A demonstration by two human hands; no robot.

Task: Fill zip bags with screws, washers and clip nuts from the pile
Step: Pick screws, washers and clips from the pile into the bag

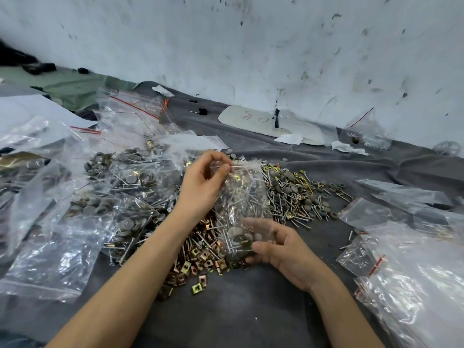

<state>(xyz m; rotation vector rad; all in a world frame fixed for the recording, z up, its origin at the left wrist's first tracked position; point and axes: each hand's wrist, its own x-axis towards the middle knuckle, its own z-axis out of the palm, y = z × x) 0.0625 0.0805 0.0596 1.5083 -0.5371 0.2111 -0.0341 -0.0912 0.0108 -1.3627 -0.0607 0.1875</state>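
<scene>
The left hand (200,182) pinches the top edge of a small clear plastic zip bag (241,194) between thumb and curled fingers. The right hand (286,249) cups the bag's bottom, its fingers and thumb curled round the lower end. The bag hangs upright between the two hands, just above the hardware. Through the plastic show long silver screws, round grey washers and at least one brass-coloured clip nut near the bottom.

Directly under the bag lies a heap of square brass-coloured clip nuts (198,259), spreading towards the person. Just beyond the bag, to the right, lies a loose spread of silver screws and grey washers (296,197), with a few clip nuts mixed in. All of it rests on a wrinkled dark grey cloth (238,317).

To the left lie clear zip bags already holding hardware (120,197), overlapping one another. To the right lies a stack of flat clear zip bags with red seal strips (411,267). Farther back, a white oval board with handwriting (251,116) lies by the scuffed white wall (251,46).
</scene>
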